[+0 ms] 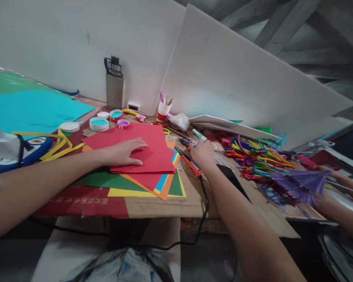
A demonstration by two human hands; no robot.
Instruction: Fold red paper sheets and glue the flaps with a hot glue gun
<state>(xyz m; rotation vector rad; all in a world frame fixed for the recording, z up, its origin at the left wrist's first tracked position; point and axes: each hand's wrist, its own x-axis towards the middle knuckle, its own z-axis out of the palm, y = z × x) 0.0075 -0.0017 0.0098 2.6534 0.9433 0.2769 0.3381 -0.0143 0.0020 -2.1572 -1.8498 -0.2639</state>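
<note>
My left hand (pixel 125 152) lies with fingers spread on a folded sheet of red paper (pixel 157 147). Beneath it is a fanned stack of coloured sheets, with green paper (pixel 101 179) and yellow paper (pixel 120 192) showing at the edges. My right hand (pixel 202 153) is farther right, low over the clutter, its fingers curled; what they hold, if anything, is hidden. Just beyond those fingers is a white and green glue stick (pixel 198 135). An orange and black utility knife (pixel 191 164) lies to the left of my right wrist. Scissors with yellow handles (pixel 166 131) rest behind the red sheet.
Tape rolls (pixel 99 124), a bottle (pixel 114 86) and a cup of pens (pixel 164 109) stand at the back. Pipe cleaners (pixel 259 156) are heaped on the right, where another person's hands hold a purple pleated piece (pixel 301 184). A black cable (pixel 204 203) hangs off the front edge.
</note>
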